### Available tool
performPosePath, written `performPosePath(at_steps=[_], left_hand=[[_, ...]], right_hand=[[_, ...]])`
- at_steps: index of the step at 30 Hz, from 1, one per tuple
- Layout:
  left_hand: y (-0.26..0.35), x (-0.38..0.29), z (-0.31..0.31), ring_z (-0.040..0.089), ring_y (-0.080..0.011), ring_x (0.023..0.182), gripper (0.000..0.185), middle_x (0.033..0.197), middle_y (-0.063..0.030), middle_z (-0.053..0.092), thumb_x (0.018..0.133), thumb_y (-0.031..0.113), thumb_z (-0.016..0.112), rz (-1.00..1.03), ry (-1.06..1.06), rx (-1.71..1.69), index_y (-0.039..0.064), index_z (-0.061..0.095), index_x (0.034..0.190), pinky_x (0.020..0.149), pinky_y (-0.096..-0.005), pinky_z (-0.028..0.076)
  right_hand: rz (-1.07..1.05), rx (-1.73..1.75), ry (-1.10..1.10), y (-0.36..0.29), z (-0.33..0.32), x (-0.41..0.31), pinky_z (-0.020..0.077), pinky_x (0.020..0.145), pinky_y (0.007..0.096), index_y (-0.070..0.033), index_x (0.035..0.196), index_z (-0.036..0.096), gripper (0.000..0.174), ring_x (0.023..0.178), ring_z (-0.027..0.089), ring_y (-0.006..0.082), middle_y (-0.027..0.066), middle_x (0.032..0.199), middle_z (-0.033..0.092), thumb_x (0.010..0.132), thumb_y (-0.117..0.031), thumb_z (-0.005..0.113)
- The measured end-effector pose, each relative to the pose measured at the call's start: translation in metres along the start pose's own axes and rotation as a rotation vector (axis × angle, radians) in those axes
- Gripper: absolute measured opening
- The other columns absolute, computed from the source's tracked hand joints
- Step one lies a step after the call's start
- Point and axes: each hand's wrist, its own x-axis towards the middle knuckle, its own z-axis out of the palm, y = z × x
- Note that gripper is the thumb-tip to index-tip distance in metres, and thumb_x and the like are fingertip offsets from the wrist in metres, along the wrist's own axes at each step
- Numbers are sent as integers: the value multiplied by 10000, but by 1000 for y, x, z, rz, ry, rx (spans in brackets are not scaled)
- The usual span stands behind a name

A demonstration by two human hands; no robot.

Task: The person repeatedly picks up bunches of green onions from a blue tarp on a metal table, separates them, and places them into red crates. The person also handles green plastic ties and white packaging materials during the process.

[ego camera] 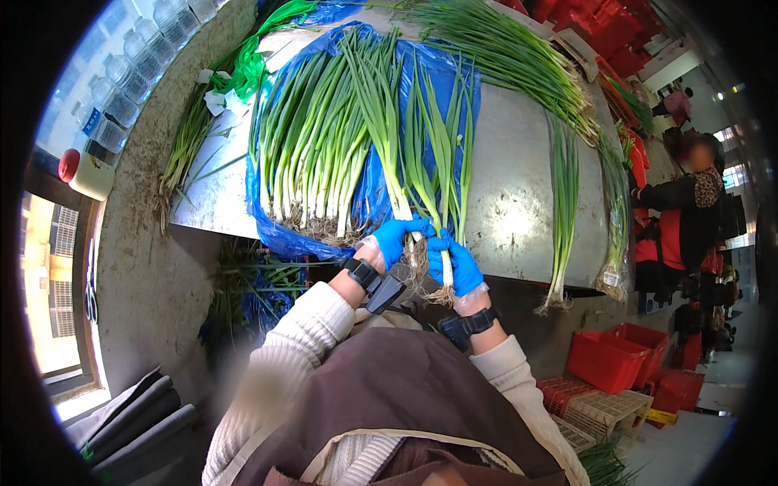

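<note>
My left hand (pixel 392 240), in a blue glove, grips a small bunch of green onions (pixel 398 203) by the white stems just above the roots. Beside it my right hand (pixel 459 264), also gloved, holds a green onion (pixel 447 270) low on its stem, its roots hanging below the fingers. Both hands are at the table's near edge, with the leaves pointing away from me. Left of them, many rooted green onions (pixel 316 140) lie side by side on a blue plastic sheet (pixel 372 182). A few loose leafy stalks (pixel 465 152) rest on the sheet's right part.
A larger heap of green onions (pixel 504 54) covers the metal table's (pixel 513 182) far right. Nearer lie a small bunch (pixel 564 206) and a bagged bunch (pixel 615 243). Red crates (pixel 608 361) stand right; a person (pixel 681 206) is beyond the table. Water bottles (pixel 115 103) line the left.
</note>
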Motion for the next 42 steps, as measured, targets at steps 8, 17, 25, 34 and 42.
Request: performPosePath(at_steps=[8, 17, 25, 34, 42], left_hand=[[36, -1, -34, 587, -143, 625, 172, 738, -21, 633, 809, 182, 644, 159, 187, 158, 58, 646, 928, 612, -237, 473], [-4, -3, -28, 582, -148, 812, 201, 874, -40, 643, 794, 149, 638, 97, 271, 311, 44, 668, 962, 739, -286, 451], [-24, -1, -23, 543, -133, 584, 132, 696, -20, 605, 777, 136, 690, 177, 334, 410, 53, 636, 863, 548, -256, 422], [-9, -32, -22, 517, -299, 1140, 489, 1233, -169, 528, 940, 326, 457, 150, -42, 77, 58, 364, 1339, 977, -404, 419], [1, -54, -17, 542, -296, 1102, 477, 1230, -160, 534, 923, 325, 468, 157, -85, -187, 66, 407, 1319, 929, -448, 442]], right_hand=[[-191, -689, 122, -21, 14, -82, 284, 422, 148, 73, 1187, 509, 342, 463, 344, 16, -4, 721, 530, 916, -134, 473], [-593, -1461, 785, -125, -50, -188, 464, 712, 273, -29, 1038, 661, 241, 712, 554, 141, 43, 794, 631, 826, -123, 597], [-560, -1339, 682, -127, -58, -84, 468, 727, 276, -17, 1141, 595, 377, 805, 568, 165, 74, 976, 641, 805, -179, 652], [-238, -1728, 150, -71, 31, 56, 471, 580, 316, 27, 858, 658, 240, 630, 606, 183, 141, 694, 642, 746, -185, 666], [-969, -1159, 272, -98, 155, 25, 431, 606, 208, 3, 1142, 581, 303, 683, 561, 74, 71, 953, 666, 858, -80, 515]])
